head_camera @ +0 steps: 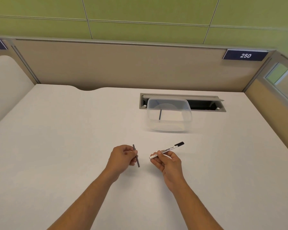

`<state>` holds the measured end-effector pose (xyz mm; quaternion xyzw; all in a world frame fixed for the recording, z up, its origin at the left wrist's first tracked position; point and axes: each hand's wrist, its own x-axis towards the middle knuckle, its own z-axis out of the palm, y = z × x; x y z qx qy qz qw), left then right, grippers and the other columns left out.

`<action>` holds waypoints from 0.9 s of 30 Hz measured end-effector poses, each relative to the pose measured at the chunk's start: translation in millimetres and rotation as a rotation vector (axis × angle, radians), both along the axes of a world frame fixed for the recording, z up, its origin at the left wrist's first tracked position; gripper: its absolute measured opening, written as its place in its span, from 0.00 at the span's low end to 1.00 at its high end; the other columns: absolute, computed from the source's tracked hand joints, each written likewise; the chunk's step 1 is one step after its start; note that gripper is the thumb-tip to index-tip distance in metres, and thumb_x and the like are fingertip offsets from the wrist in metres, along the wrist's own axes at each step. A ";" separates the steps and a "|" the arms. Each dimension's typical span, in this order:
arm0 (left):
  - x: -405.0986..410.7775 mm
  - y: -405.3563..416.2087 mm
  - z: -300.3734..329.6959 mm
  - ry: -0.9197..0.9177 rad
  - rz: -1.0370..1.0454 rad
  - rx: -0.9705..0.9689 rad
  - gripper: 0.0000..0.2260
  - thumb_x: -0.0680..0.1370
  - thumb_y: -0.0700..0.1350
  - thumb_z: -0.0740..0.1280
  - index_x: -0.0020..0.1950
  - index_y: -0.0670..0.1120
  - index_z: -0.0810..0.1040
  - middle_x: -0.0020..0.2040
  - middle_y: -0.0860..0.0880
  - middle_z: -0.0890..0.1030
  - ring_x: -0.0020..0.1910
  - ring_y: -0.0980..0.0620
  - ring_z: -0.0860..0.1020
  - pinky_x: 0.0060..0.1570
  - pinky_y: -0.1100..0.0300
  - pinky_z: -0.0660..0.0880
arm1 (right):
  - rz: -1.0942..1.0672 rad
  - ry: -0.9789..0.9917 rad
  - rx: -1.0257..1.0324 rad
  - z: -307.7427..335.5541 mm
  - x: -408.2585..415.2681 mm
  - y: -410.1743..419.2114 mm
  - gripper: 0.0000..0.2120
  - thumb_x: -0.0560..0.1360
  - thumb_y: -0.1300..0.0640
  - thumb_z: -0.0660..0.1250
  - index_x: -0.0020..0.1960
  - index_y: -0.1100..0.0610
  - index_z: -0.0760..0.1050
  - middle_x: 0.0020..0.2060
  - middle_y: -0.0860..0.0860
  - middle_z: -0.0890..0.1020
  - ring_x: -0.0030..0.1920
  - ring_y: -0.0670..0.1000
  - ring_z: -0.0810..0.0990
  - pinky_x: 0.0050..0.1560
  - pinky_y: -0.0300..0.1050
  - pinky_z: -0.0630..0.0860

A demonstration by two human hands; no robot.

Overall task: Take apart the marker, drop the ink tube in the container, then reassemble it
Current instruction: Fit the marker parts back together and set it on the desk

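Observation:
My left hand [123, 157] pinches a thin dark ink tube [136, 155], held nearly upright above the white desk. My right hand [167, 161] grips the white marker body [166, 150], its black capped end pointing up and to the right and its open end pointing left toward the tube. A gap separates the two hands. Farther back, right of centre, stands a clear plastic container [170, 128]. Inside it lies another thin dark tube [160, 114].
A recessed grey cable tray [206, 103] with its flap open lies in the desk just behind the container. Beige partition walls close off the back and right sides, and a dark label reading 250 [245, 55] sits on the back one. White desk surface [65, 138] spreads left.

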<state>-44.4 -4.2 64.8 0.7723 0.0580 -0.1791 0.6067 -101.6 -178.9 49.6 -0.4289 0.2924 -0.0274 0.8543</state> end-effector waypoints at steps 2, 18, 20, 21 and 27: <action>-1.1 -1.6 2.9 0.014 0.061 -0.114 0.05 0.77 0.38 0.69 0.45 0.35 0.79 0.38 0.40 0.84 0.35 0.49 0.81 0.38 0.57 0.80 | -0.024 0.008 0.038 0.3 1.2 1.6 0.04 0.77 0.67 0.68 0.50 0.66 0.75 0.42 0.63 0.85 0.42 0.57 0.87 0.41 0.45 0.84; -11.8 -14.5 6.6 0.057 0.219 -0.450 0.06 0.78 0.36 0.66 0.51 0.33 0.76 0.45 0.34 0.83 0.42 0.44 0.84 0.45 0.59 0.80 | -0.091 0.004 0.089 6.2 5.4 8.2 0.08 0.77 0.66 0.68 0.54 0.69 0.75 0.42 0.60 0.85 0.40 0.54 0.87 0.41 0.43 0.85; -12.4 -15.5 6.5 0.061 0.227 -0.465 0.06 0.78 0.36 0.66 0.51 0.32 0.75 0.44 0.35 0.83 0.43 0.45 0.84 0.46 0.60 0.80 | -0.099 0.003 0.099 6.7 5.9 9.1 0.09 0.77 0.66 0.68 0.55 0.70 0.75 0.42 0.60 0.85 0.40 0.54 0.87 0.41 0.43 0.84; -12.8 -15.9 6.5 0.064 0.232 -0.477 0.06 0.78 0.35 0.66 0.52 0.32 0.75 0.44 0.36 0.83 0.43 0.45 0.84 0.46 0.60 0.80 | -0.106 0.000 0.107 7.1 6.2 9.5 0.09 0.77 0.66 0.68 0.55 0.69 0.75 0.41 0.60 0.86 0.40 0.54 0.87 0.40 0.42 0.84; -14.8 -15.4 4.8 0.080 0.237 -0.538 0.06 0.77 0.35 0.68 0.51 0.33 0.77 0.44 0.36 0.83 0.47 0.42 0.84 0.48 0.58 0.80 | -0.142 -0.008 0.169 7.7 8.1 11.5 0.10 0.77 0.67 0.67 0.58 0.68 0.73 0.39 0.59 0.86 0.38 0.52 0.87 0.39 0.41 0.84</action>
